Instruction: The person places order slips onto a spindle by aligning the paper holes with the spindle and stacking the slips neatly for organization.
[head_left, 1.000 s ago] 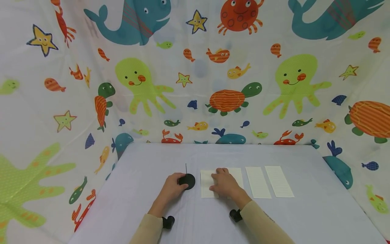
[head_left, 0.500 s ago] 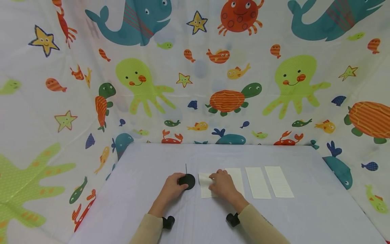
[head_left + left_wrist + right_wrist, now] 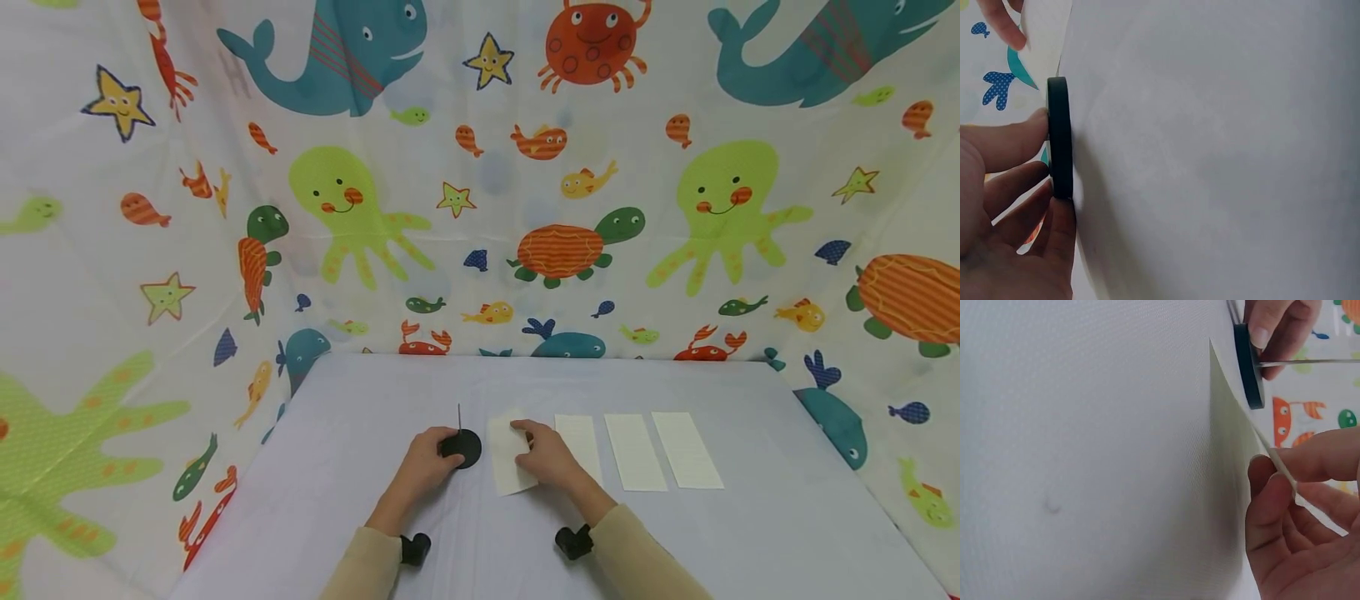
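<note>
Three sheets [image 3: 636, 452] lie in a row on the tabletop [image 3: 360, 400], the leftmost partly hidden by the right hand [image 3: 552, 458], its grip pinching a raised paper [image 3: 504, 454]. Just beside that, the left hand [image 3: 425, 458] holds a black disc [image 3: 469, 450] with an upright spike [image 3: 459, 417].

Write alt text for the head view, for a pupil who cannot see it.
A person's left hand holds a black, round-based paper spike, while the right hand pinches a cream paper sheet beside it. Three more sheets lie in a row to the right on a white-covered table, before a backdrop printed with cartoon sea animals.
</note>
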### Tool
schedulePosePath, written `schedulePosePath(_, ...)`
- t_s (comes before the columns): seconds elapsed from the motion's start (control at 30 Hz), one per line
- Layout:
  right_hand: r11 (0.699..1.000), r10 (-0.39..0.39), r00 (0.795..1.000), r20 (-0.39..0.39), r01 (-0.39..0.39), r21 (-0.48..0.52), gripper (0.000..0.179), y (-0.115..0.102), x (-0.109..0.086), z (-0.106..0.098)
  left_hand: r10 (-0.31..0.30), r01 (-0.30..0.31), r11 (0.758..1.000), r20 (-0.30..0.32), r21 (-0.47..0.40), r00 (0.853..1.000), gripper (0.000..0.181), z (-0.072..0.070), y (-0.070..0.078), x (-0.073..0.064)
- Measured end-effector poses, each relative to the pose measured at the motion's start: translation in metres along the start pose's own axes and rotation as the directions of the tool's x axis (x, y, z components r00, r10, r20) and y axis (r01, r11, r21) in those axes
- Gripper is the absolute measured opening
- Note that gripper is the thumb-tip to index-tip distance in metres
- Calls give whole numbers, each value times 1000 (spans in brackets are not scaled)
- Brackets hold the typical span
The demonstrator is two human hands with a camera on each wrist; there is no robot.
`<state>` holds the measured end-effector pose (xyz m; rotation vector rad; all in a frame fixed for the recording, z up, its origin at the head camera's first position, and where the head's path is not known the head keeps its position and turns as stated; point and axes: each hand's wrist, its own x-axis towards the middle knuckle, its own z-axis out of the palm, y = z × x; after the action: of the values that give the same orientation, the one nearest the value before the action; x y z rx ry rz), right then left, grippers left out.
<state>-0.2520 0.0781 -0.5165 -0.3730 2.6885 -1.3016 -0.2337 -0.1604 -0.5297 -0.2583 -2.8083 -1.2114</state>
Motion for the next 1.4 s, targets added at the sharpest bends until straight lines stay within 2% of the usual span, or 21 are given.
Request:
schedulePosePath(0.17,998,7,998,-59,-4,58,39,-2,-2,1,-6,6,1000,5,7,1000,43,0,-1,0)
schedulePosePath(0.3,999,-5,992,-127,11,45,25,-1,-3,3,-1,1,1000,3,13,1000,43,1,-2,0)
schedulePosePath(0.4,999,-20,988,-156,25,33,22,-1,-3,3,2,-2,1000,0,13,1000,43,0,-2,0)
schedulePosePath(0.63,999,-7,985,-170,16,51,32,-1,-5,0,2,-2,1000,8,26,1000,44,1,-4,1)
schedulePosePath(0.9,990,31,975,-218,1,143,36,-9,-8,-4,-2,2,1000,16,20,1000,44,-1,-2,2)
schedulePosePath(1.07,974,86,971,-224,-36,222,37,-17,-12,-7,10,-11,1000,10,19,1000,43,-2,-1,2)
schedulePosePath(1.2,964,92,969,-227,-30,265,37,-22,-13,-10,28,-28,999,10,16,1000,43,-2,-1,3)
schedulePosePath(1.4,945,104,967,-233,-23,327,38,-31,-15,-12,21,-22,999,20,24,1000,43,-1,-3,4)
